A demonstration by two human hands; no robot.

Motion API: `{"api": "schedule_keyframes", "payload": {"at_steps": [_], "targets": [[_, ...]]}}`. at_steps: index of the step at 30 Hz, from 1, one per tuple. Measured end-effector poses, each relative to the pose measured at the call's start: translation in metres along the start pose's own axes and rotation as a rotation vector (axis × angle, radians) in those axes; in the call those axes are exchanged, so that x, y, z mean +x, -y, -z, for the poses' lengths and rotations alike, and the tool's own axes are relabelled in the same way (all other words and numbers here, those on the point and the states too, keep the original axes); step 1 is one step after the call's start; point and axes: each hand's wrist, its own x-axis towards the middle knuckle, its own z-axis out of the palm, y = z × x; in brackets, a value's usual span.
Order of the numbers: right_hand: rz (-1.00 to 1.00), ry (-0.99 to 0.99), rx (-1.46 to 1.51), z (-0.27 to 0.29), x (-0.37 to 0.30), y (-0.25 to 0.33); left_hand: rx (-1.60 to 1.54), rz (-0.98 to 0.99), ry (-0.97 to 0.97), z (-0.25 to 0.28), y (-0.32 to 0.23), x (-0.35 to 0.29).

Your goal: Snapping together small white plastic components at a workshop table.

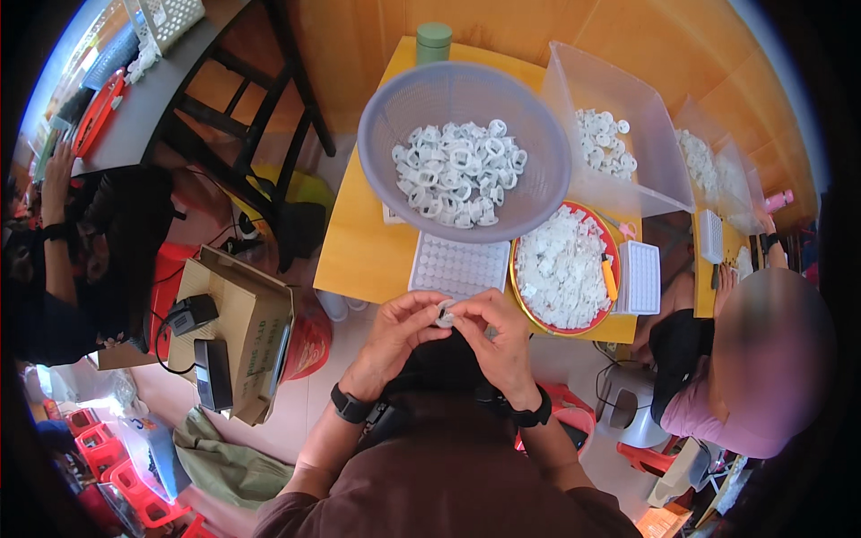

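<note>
A small white plastic ring-shaped part (445,314) is pinched between the fingertips of my left hand (405,327) and my right hand (495,336). Both hands meet just off the near edge of the yellow table (354,260). Directly beyond them lies a white tray with rows of round pockets (459,266). A grey-purple plastic colander (381,170) behind it holds many white ring-shaped parts (462,170). To the right, a red round tray (587,325) is heaped with small white pieces (560,269), and an orange-handled tool (609,280) rests on them.
At the back right stands a clear plastic bin (659,170) with more white parts. A green canister (434,43) stands behind the colander, a white pocketed tray (641,278) at right. A cardboard box (238,327) carries a phone (213,375). People sit at tables on both sides.
</note>
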Motion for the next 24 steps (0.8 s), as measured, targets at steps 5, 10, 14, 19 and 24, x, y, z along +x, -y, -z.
{"api": "schedule_keyframes", "payload": {"at_steps": [5,10,14,19,24], "targets": [[-0.043,-0.017,0.056,0.0000,0.0021,-0.0087,0.011,-0.003,-0.023,-0.0013,-0.0010,0.0034],[-0.016,0.001,0.042,0.0013,0.0028,-0.0071,0.035,0.000,-0.009,-0.0021,-0.0022,0.0033],[-0.030,-0.030,0.037,-0.0014,0.0023,-0.0049,0.052,0.007,-0.007,-0.0005,-0.0015,0.0036],[0.042,-0.051,-0.074,-0.0014,0.0010,-0.0011,0.055,0.002,-0.008,-0.0037,-0.0028,0.0026],[0.121,-0.068,-0.173,-0.0030,0.0005,-0.0013,0.060,0.011,-0.025,-0.0062,-0.0033,0.0025]]}}
